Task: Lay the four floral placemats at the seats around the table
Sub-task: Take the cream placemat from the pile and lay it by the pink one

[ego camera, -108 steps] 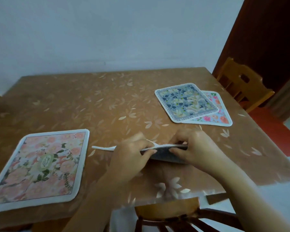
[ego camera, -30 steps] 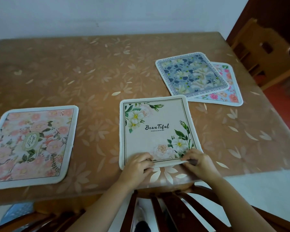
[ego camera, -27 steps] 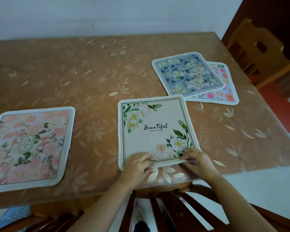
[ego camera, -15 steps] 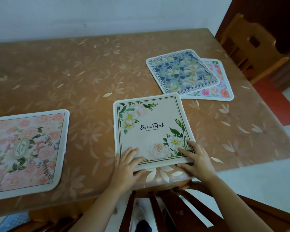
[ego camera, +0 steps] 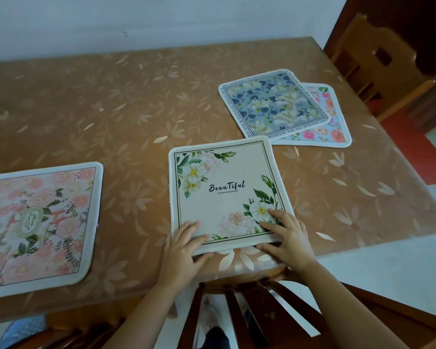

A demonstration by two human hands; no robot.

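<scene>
The pink mat (ego camera: 37, 220) lies flat at the table's (ego camera: 136, 102) near left. My left hand (ego camera: 183, 249) and right hand (ego camera: 288, 235), fingers spread, press the cream mat's (ego camera: 224, 192) near corners. Far right, the blue mat (ego camera: 273, 103) overlaps the rose mat (ego camera: 334, 127).

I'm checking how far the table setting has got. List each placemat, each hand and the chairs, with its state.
Beautiful placemat: flat, near table edge, under both hands.
Pink placemat: flat, alone, at the left.
Blue placemat: stacked askew on another mat.
Rose placemat: mostly covered by the blue one.
Left hand: open, pressing the mat's near edge.
Right hand: open, pressing the near right corner.
Far chair: empty.
</scene>
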